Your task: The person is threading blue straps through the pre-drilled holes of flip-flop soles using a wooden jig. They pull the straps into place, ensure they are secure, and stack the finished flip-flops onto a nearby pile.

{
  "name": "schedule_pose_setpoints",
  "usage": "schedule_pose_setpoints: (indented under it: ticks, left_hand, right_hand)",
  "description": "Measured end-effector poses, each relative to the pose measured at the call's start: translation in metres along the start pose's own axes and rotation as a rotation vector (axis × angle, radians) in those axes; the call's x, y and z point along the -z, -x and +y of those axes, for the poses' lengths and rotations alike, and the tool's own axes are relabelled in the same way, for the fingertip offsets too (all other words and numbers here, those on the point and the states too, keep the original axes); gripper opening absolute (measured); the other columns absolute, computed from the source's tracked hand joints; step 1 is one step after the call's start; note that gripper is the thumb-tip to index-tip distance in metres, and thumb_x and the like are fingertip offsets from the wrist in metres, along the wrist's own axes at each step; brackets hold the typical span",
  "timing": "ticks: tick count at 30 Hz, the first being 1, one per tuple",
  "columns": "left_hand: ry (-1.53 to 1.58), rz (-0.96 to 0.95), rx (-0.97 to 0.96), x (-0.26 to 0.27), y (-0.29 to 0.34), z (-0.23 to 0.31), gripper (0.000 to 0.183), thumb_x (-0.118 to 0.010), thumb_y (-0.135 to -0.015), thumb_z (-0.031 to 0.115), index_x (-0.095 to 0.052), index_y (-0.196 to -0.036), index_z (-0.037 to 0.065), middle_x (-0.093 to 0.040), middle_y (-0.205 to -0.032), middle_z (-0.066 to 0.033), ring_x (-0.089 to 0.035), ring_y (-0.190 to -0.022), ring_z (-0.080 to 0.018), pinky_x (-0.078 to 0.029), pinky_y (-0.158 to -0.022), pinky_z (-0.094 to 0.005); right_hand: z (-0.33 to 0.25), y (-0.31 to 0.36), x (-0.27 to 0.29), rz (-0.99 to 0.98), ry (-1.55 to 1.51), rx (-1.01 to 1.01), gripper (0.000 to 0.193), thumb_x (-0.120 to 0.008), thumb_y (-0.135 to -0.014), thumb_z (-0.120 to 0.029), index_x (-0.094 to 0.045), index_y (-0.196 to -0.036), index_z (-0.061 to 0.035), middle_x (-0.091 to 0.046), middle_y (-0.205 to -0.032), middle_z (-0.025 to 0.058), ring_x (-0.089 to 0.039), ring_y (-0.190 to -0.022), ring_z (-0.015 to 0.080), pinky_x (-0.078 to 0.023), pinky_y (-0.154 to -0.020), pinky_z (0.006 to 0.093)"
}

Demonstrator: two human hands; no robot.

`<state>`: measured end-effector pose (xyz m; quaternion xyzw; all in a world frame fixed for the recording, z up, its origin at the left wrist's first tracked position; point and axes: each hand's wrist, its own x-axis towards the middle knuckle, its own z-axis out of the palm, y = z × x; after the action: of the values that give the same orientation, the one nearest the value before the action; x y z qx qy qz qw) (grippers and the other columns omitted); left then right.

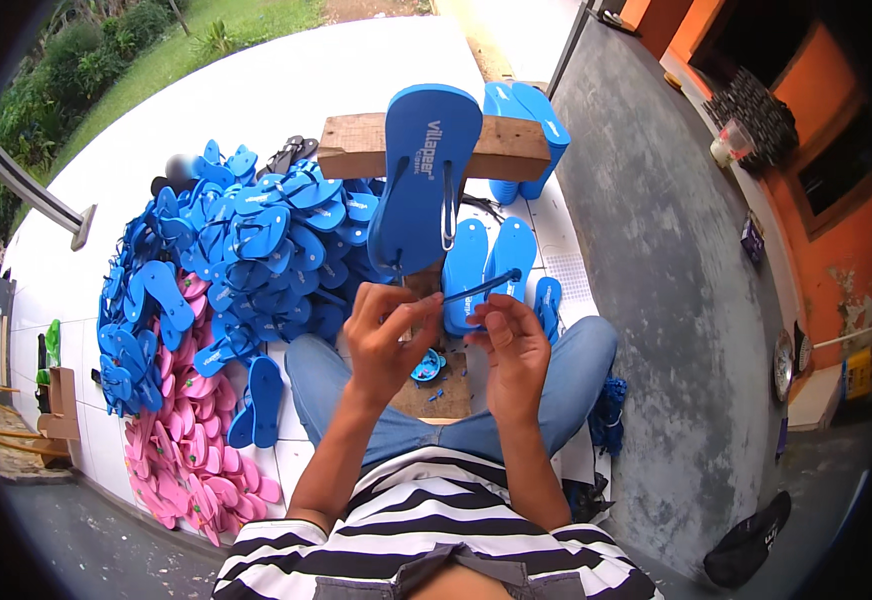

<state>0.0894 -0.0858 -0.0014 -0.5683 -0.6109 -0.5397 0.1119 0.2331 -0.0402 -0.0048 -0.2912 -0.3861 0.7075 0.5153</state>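
Note:
A dark blue flip-flop strap [481, 288] stretches between my two hands. My left hand [388, 325] pinches its left end, and the fingers of my right hand [509, 340] are closed around its right part. Just beyond them, a blue flip-flop sole [424, 170] leans upright against a wooden block [356, 147]. A thin metal loop [449, 215] sticks out of that sole. Behind the right hand lie two blue soles [511, 245] side by side. Between my knees sits a small blue dish [428, 368] with small bits in it.
To the left spreads a big pile of blue flip-flops [261, 235], with pink flip-flops [196, 430] nearer me. Blue soles [541, 115] stand stacked behind the block. A bundle of blue straps [609, 410] lies by my right knee. A black bag-like item [748, 540] rests on the grey floor.

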Motion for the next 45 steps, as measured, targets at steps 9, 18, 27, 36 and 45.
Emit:
schedule_pose_setpoints:
  ticks: [9, 18, 27, 36, 45]
  left_hand:
    - [0.102, 0.076, 0.112, -0.026, 0.015, 0.013, 0.028, -0.079, -0.066, -0.005, -0.075, -0.09, 0.009, -0.058, -0.077, -0.0046, -0.055, -0.068, -0.0196, -0.044, -0.054, -0.0307]
    - [0.174, 0.125, -0.087, 0.001, -0.024, -0.01, 0.014, -0.066, -0.087, 0.013, -0.069, -0.097, 0.002, -0.062, -0.096, -0.0125, -0.058, -0.082, -0.022, -0.045, -0.068, -0.0293]
    - [0.151, -0.17, 0.104, 0.025, -0.154, -0.016, 0.04, -0.071, -0.09, 0.026, -0.059, -0.118, 0.0, -0.07, -0.095, -0.0139, -0.067, -0.087, -0.0231, -0.052, -0.071, -0.0352]
    - [0.542, -0.223, 0.191, 0.014, -0.157, -0.02, 0.03, -0.069, -0.093, 0.021, -0.061, -0.113, 0.001, -0.07, -0.091, -0.01, -0.064, -0.083, -0.0102, -0.051, -0.07, -0.026]
    - [0.83, -0.113, 0.293, 0.008, -0.111, -0.003, 0.028, -0.073, -0.089, 0.011, -0.063, -0.112, 0.001, -0.068, -0.104, -0.0057, -0.06, -0.096, -0.01, -0.049, -0.083, -0.0254]
  right_hand:
    - [-0.005, -0.031, -0.044, 0.027, 0.5, 0.387, 0.023, -0.075, -0.087, -0.01, -0.066, -0.107, -0.0001, -0.065, -0.095, 0.0063, -0.065, -0.088, 0.0147, -0.052, -0.08, 0.0271]
    - [-0.026, -0.048, -0.049, -0.185, -0.072, 0.138, 0.021, -0.066, -0.095, -0.019, -0.06, -0.106, -0.002, -0.06, -0.081, 0.0028, -0.044, -0.062, 0.0068, -0.035, -0.055, 0.021]
    - [-0.039, -0.061, -0.039, -0.429, 0.043, -0.021, 0.023, -0.071, -0.092, -0.024, -0.065, -0.102, -0.0034, -0.062, -0.081, -0.0004, -0.041, -0.062, 0.0029, -0.03, -0.055, 0.0198]
    - [-0.046, -0.101, -0.042, -0.544, 0.049, -0.157, 0.025, -0.068, -0.094, -0.028, -0.066, -0.095, -0.0032, -0.047, -0.064, -0.0056, -0.035, -0.055, 0.0031, -0.023, -0.05, 0.0214]
    - [-0.036, -0.068, -0.036, -0.2, 0.457, 0.342, 0.04, -0.067, -0.094, -0.036, -0.06, -0.118, -0.0048, -0.06, -0.115, 0.0066, -0.055, -0.097, 0.0115, -0.046, -0.086, 0.0283]
